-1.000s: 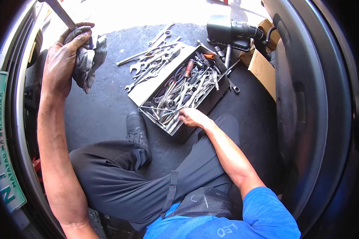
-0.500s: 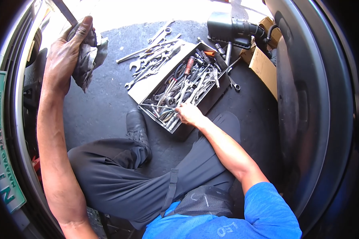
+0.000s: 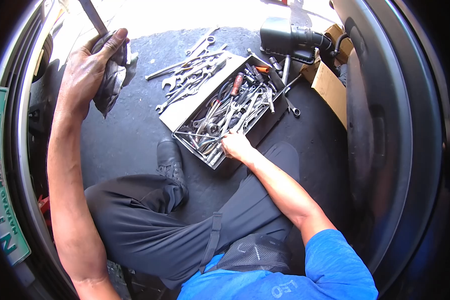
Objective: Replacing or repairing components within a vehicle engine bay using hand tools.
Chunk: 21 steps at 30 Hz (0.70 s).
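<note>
My left hand (image 3: 87,67) is raised at the upper left, closed round a dirty, crumpled rag (image 3: 110,90). A dark flat bar (image 3: 92,17) sticks up out of the same grip; its lower part is hidden by the hand and rag. Over the near end of an open metal toolbox (image 3: 262,132), my right hand (image 3: 235,145) is closed at a thin metal rod (image 3: 200,134) that runs left to the box's corner. My fingertips are partly hidden. Jumbled wrenches and sockets fill the box, with a red-handled screwdriver (image 3: 237,84) on top.
Several wrenches (image 3: 190,75) lie on the opened lid and the dark floor left of the toolbox. Beyond it sit a black plastic housing with a hose (image 3: 285,40) and a cardboard box (image 3: 330,92). Dark vehicle panels (image 3: 385,150) stand right; a bumper with a green plate (image 3: 5,200) stands left.
My left hand has shifted slightly right with the rag and bar. My right hand stays at nearly the same place over the toolbox.
</note>
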Motion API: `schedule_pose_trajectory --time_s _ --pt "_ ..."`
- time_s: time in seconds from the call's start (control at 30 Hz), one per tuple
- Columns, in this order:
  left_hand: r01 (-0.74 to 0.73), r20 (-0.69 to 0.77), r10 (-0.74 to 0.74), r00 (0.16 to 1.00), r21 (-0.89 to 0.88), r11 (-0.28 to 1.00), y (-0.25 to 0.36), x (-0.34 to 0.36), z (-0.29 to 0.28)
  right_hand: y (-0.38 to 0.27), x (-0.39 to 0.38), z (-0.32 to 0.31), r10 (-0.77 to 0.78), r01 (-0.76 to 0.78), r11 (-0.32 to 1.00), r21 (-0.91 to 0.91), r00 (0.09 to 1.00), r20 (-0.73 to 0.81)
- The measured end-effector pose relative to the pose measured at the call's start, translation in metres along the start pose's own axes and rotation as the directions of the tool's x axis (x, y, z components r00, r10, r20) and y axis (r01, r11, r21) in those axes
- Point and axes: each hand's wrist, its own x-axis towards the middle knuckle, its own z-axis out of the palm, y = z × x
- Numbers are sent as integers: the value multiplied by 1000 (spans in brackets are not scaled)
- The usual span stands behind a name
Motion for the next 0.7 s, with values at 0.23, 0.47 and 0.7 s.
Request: schedule_pose_trajectory --time_s 0.23,0.47,0.7 --pt "27 19 -27 999 21 999 1 0 0 7 8 15 -38 38 999 26 999 23" --pt "38 29 -40 999 67 997 3 -2 4 12 6 20 -63 64 997 52 998 -17" --pt "44 44 -47 998 71 996 6 -4 6 11 4 12 4 -5 996 88 1000 3"
